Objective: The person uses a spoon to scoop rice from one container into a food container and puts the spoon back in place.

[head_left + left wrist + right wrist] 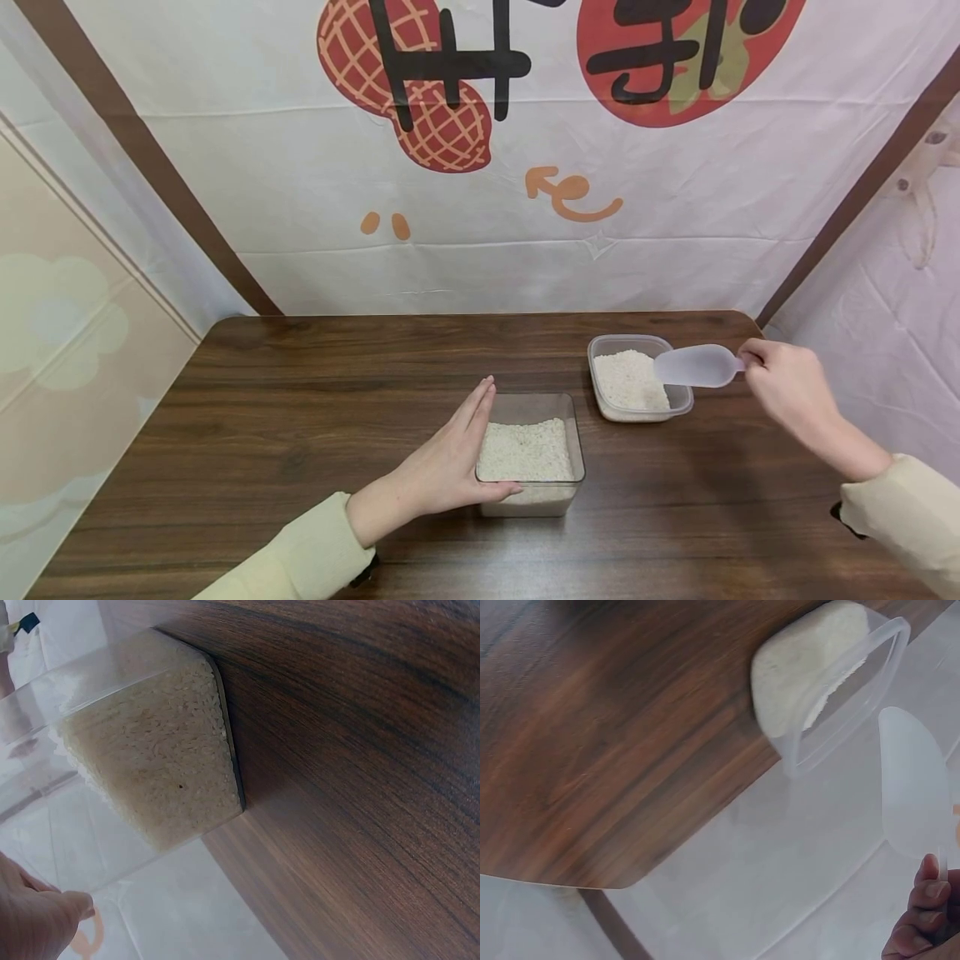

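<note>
My left hand (450, 462) rests against the left side of a clear square container (574, 442), fingers straight and thumb along the front rim. Rice (525, 450) lies inside it; through the wall, the left wrist view shows the grains (161, 750) closely. My right hand (791, 387) grips the handle of a translucent white scoop (697, 367). The scoop's bowl hangs over the right part of a smaller plastic tub (681, 400), above the rim. That tub holds rice too (628, 379). From the right wrist, the scoop (915, 784) appears apart from the tub (847, 697).
Both containers stand on a dark brown wooden table (300, 417), the tub farther back and to the right. Behind the table's far edge hangs a white printed cloth (465, 275). More cloth hangs at the left and right sides.
</note>
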The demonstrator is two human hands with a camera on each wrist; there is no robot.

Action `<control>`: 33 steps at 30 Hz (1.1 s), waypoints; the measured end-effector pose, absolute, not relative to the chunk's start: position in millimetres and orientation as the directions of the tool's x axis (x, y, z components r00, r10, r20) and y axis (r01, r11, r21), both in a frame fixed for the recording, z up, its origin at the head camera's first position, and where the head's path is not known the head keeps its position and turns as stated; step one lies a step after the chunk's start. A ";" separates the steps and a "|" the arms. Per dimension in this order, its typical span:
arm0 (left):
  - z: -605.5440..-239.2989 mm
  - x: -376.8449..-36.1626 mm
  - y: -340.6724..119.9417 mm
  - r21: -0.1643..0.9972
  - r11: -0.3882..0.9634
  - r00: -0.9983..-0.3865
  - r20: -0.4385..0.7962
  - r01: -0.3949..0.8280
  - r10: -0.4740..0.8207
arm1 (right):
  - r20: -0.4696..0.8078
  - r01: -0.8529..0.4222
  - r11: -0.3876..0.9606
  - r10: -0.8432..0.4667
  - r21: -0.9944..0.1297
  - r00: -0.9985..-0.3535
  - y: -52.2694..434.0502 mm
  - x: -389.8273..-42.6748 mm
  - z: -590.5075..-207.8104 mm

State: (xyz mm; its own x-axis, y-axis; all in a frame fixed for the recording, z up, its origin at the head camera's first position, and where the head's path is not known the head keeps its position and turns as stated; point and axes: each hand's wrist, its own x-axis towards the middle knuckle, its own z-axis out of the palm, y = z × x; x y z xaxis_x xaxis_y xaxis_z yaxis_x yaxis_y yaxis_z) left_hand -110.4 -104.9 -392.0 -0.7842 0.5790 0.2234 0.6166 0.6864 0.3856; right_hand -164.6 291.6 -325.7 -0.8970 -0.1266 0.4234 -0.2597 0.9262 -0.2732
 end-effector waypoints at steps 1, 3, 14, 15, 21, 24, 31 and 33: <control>-392.0 -110.3 -105.0 0.386 0.688 -0.785 0.222 0.615 0.578 | 0.428 -0.265 0.925 -0.130 -0.274 -0.894 289.1 -164.6 -325.1; -392.1 -110.2 -105.1 0.387 0.688 -0.786 0.220 0.614 0.578 | 0.441 -0.282 0.921 -0.143 -0.269 -0.886 284.2 -164.8 -324.0; -392.7 -109.8 -105.1 0.392 0.687 -0.787 0.219 0.612 0.577 | 0.469 -0.347 0.896 -0.189 -0.276 -0.863 260.6 -159.4 -313.3; -392.7 -109.8 -105.1 0.391 0.687 -0.787 0.219 0.613 0.577 | 0.471 -0.353 0.893 -0.192 -0.280 -0.861 258.4 -158.7 -312.2; -392.8 -110.0 -104.9 0.386 0.688 -0.786 0.217 0.614 0.579 | 0.478 -0.376 0.879 -0.206 -0.292 -0.854 245.8 -152.8 -306.2; -392.7 -109.8 -105.0 0.384 0.689 -0.785 0.216 0.615 0.581 | 0.482 -0.394 0.870 -0.220 -0.296 -0.848 239.1 -149.1 -302.9; -392.1 -109.8 -105.2 0.386 0.692 -0.789 0.210 0.610 0.578 | 0.513 -0.440 0.854 -0.256 -0.278 -0.819 227.0 -144.3 -297.2; -392.0 -110.0 -105.1 0.386 0.693 -0.790 0.209 0.609 0.577 | 0.516 -0.450 0.849 -0.264 -0.276 -0.815 223.9 -143.6 -295.7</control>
State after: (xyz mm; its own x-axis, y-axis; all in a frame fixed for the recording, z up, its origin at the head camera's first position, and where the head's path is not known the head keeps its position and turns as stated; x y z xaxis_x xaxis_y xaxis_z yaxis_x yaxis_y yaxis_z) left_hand -110.0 -105.1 -392.0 -0.7897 0.5766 0.2093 0.6085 0.6932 0.3862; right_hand -143.6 223.9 -295.7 -0.8147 -0.2642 0.5162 -0.4502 0.8493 -0.2759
